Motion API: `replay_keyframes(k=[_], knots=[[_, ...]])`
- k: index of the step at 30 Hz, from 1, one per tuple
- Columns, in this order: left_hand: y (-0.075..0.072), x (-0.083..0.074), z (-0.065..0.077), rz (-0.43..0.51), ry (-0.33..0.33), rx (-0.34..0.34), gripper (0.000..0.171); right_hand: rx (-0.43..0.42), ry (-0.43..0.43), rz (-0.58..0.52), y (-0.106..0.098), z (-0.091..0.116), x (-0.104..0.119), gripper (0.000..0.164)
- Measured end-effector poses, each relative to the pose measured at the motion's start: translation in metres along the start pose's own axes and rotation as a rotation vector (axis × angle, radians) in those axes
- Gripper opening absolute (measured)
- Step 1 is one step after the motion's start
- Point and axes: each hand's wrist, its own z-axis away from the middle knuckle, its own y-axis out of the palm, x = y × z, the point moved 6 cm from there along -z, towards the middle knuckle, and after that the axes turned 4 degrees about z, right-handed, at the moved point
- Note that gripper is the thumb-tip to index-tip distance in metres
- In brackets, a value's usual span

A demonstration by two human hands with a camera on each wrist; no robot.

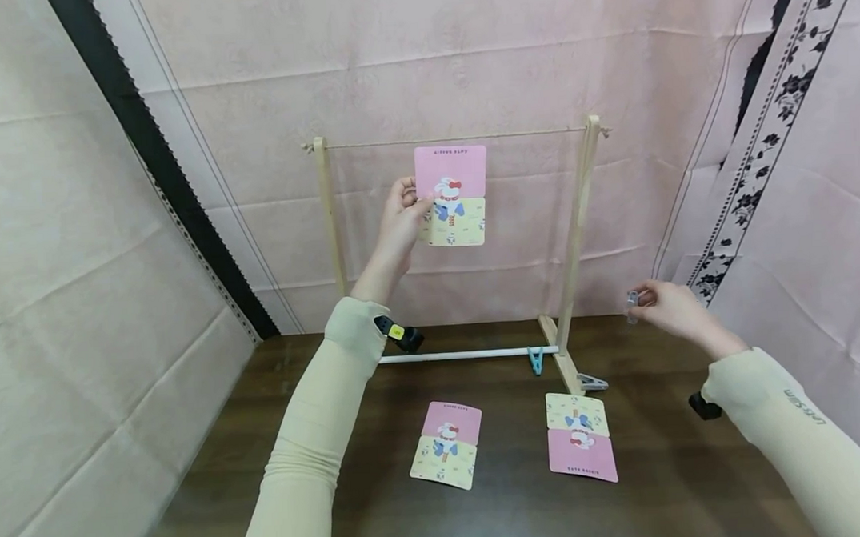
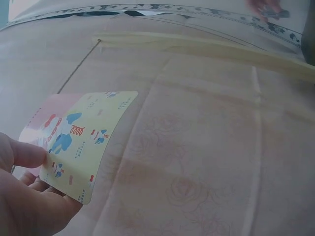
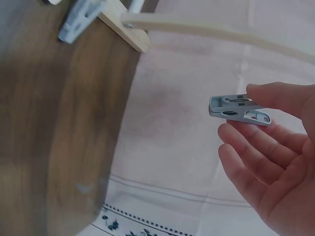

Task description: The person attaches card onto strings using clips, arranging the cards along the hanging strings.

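Observation:
My left hand (image 1: 404,221) pinches a pink and yellow card (image 1: 462,171) by its left edge, thumb on the printed face. The card is upright, its top close to the string (image 1: 525,134) of a wooden frame (image 1: 576,230). In the left wrist view the thumb and fingers hold the card (image 2: 93,128) at its edge. Off to the right of the frame, my right hand (image 1: 670,310) holds a grey clothespin (image 3: 238,109) between thumb and fingers, above the table. The clothespin's gripping end points away from the palm.
Two similar cards lie on the dark wooden table, a left card (image 1: 445,446) and a right card (image 1: 580,438). A blue clothespin (image 1: 536,361) is on the white lower bar (image 1: 470,354). Another grey clothespin (image 1: 593,382) lies beside the frame's foot. Pale cloth (image 1: 250,108) surrounds the table.

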Motion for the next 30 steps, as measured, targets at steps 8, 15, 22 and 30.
replay_keyframes(k=[8, 15, 22, 30], knots=[[0.000, 0.003, -0.001, -0.010, 0.000, 0.005, 0.024, -0.001, 0.012, 0.068, -0.038, -0.016, 0.003, 0.049], [0.000, 0.000, -0.002, -0.016, -0.013, 0.005, 0.025, -0.037, 0.010, 0.120, -0.083, -0.029, 0.013, 0.051], [-0.004, -0.003, -0.003, -0.017, -0.007, 0.003, 0.026, -0.078, 0.008, 0.152, -0.113, -0.038, 0.025, 0.050], [-0.003, 0.000, -0.004, -0.007, -0.038, 0.009, 0.024, -0.149, 0.010, 0.127, -0.162, -0.050, 0.047, 0.052]])
